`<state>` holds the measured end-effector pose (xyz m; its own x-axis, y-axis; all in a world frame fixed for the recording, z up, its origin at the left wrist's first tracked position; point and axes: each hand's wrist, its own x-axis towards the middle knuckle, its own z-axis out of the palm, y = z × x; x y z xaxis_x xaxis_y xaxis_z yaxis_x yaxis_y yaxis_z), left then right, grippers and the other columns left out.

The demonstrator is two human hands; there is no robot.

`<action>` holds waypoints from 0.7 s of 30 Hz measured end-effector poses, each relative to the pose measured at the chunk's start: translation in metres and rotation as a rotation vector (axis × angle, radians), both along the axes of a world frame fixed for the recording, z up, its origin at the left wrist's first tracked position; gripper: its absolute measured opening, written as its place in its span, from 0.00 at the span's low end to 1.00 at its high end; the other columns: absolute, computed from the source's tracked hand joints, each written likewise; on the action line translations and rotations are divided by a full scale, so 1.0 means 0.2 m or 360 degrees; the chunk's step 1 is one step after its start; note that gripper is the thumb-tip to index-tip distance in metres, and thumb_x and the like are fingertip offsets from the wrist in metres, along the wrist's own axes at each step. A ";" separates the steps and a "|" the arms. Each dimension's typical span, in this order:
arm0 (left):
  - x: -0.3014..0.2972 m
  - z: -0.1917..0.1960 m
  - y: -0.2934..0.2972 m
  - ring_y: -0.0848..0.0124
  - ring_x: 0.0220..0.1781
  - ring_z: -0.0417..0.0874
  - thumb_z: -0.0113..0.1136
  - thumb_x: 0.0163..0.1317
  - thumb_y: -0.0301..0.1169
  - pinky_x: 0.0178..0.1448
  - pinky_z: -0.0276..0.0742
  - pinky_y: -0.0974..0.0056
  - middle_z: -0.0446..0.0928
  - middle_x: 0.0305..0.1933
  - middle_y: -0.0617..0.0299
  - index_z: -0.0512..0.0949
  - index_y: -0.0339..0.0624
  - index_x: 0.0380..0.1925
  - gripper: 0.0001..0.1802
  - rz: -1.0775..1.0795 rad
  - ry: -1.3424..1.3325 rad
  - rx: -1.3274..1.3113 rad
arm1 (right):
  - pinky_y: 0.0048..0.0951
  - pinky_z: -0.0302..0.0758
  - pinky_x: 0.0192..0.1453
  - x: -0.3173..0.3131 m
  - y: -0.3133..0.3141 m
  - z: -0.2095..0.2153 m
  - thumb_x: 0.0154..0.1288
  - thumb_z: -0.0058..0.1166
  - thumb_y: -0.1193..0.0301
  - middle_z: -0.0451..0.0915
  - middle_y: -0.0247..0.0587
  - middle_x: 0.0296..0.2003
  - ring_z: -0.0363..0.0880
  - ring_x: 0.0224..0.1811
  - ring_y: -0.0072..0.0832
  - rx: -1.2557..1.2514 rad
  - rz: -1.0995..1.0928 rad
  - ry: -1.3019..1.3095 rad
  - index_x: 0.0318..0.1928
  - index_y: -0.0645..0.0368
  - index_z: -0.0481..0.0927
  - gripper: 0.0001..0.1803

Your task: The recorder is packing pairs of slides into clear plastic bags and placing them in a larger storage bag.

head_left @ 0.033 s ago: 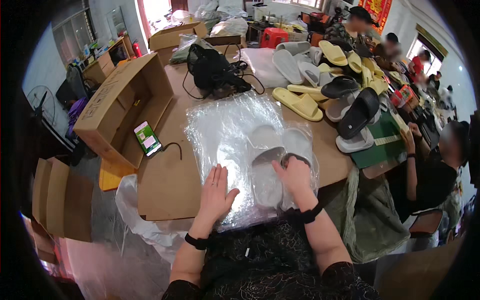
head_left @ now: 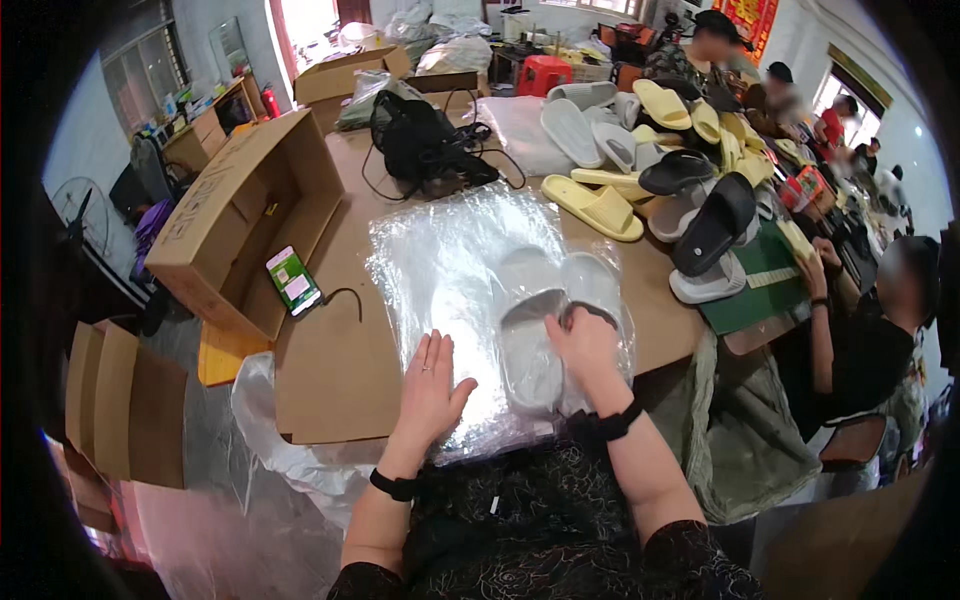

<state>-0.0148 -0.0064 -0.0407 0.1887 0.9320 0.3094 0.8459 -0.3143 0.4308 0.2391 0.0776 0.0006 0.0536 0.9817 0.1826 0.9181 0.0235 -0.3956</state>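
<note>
A pair of light grey slippers lies side by side before me, made up of a left slipper [head_left: 532, 345] and a right slipper [head_left: 591, 281]. Clear plastic shows around their edges; how far they sit inside a bag I cannot tell. My right hand [head_left: 588, 350] is closed on the right slipper at its strap, the fingertips tucked out of sight in the opening. Flat on a stack of shiny clear plastic bags [head_left: 440, 260] rests my left hand [head_left: 430, 385], its fingers stretched out, left of the slippers and holding nothing.
Left on the cardboard-covered table [head_left: 330, 395] are an open carton [head_left: 225, 190] and a lit phone [head_left: 293, 280]. A black bag with cords [head_left: 420, 140] lies at the back. Yellow, black and grey slippers [head_left: 600, 205] are heaped right. A co-worker [head_left: 850, 340] sits at the right.
</note>
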 end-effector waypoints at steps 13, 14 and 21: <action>0.00 -0.01 -0.01 0.40 0.75 0.58 0.60 0.63 0.47 0.76 0.55 0.47 0.60 0.72 0.33 0.61 0.26 0.68 0.42 0.0047 0.0015 0.0045 | 0.47 0.78 0.37 0.09 -0.02 -0.06 0.64 0.56 0.53 0.82 0.56 0.25 0.82 0.30 0.54 0.0182 -0.0041 0.0537 0.26 0.62 0.80 0.22; 0.00 -0.01 -0.01 0.40 0.75 0.58 0.59 0.63 0.47 0.76 0.55 0.47 0.60 0.72 0.33 0.61 0.26 0.68 0.42 0.0042 0.0024 0.0049 | 0.48 0.78 0.37 0.07 -0.03 -0.02 0.64 0.55 0.50 0.82 0.57 0.25 0.82 0.30 0.53 0.0095 -0.0039 0.0422 0.26 0.63 0.80 0.25; 0.02 0.02 -0.01 0.40 0.76 0.57 0.58 0.64 0.47 0.76 0.55 0.47 0.59 0.73 0.33 0.59 0.26 0.69 0.42 0.0027 0.0008 0.0006 | 0.48 0.79 0.43 0.07 0.19 0.01 0.65 0.49 0.46 0.84 0.57 0.29 0.84 0.35 0.53 -0.0140 0.0024 -0.0149 0.32 0.63 0.85 0.30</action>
